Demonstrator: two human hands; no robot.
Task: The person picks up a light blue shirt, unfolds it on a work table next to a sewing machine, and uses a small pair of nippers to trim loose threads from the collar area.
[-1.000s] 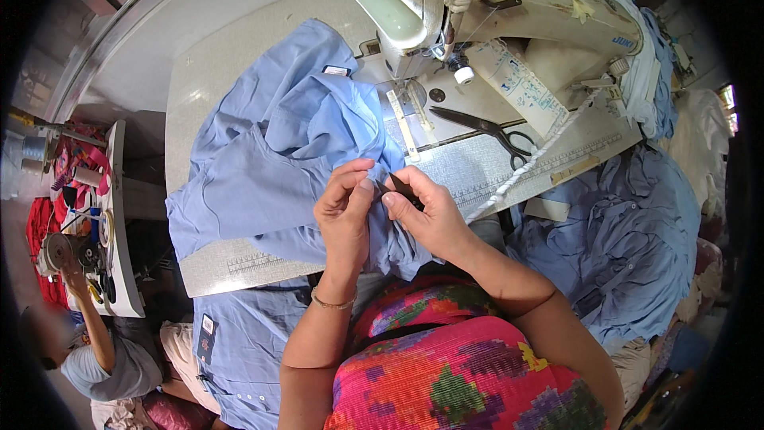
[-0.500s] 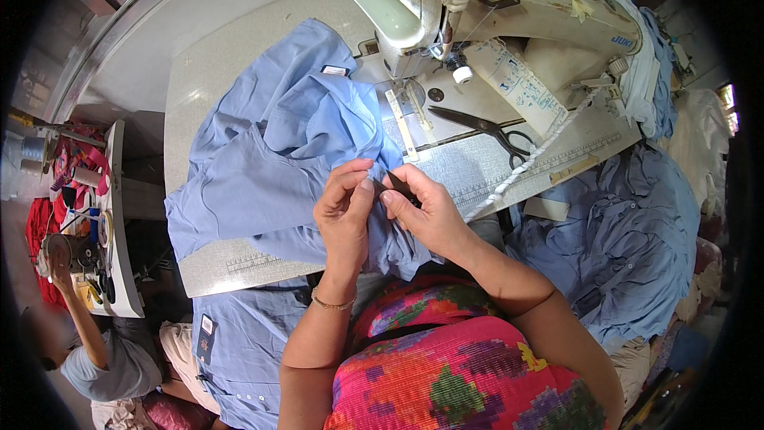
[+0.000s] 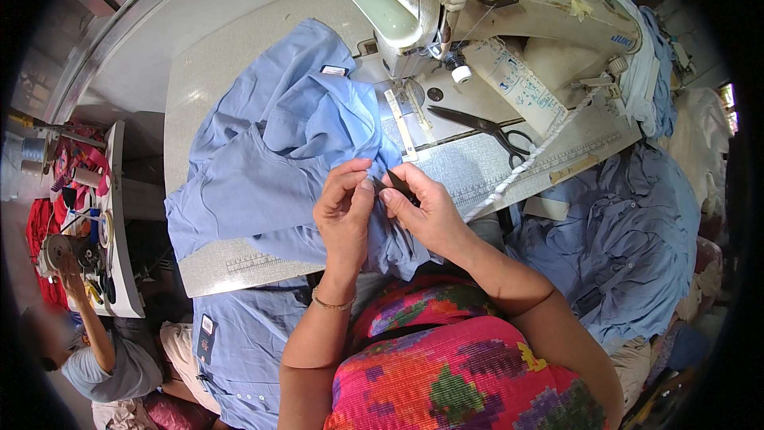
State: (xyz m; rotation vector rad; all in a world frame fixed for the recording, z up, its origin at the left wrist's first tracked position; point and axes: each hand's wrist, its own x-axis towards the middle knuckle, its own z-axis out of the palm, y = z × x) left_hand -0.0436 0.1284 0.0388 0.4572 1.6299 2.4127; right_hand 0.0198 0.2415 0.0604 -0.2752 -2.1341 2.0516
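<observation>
A light blue shirt (image 3: pixel 263 167) lies crumpled over the left of the sewing table, its lower folds hanging toward my lap. Above its right edge, the thumb and fingers of my left hand (image 3: pixel 344 205) are pinched together. Whatever lies in that pinch is too small to make out. Close beside it, my right hand (image 3: pixel 430 211) is closed around small dark thread snips (image 3: pixel 400 184). Their pointed tips face my left fingertips; most of the tool is hidden in the palm.
Behind my hands stands a sewing machine (image 3: pixel 525 12). Black scissors (image 3: pixel 481 123) lie on the table (image 3: pixel 239 44) near a white twisted cord (image 3: pixel 517 171). More blue garments (image 3: pixel 613 247) are heaped at right. A co-worker (image 3: pixel 111 362) sits at left by a cluttered side table (image 3: pixel 119 271).
My hands, the snips and the shirt hold almost the same place. At left, the co-worker's hand has shifted slightly to the right beside a round object.
</observation>
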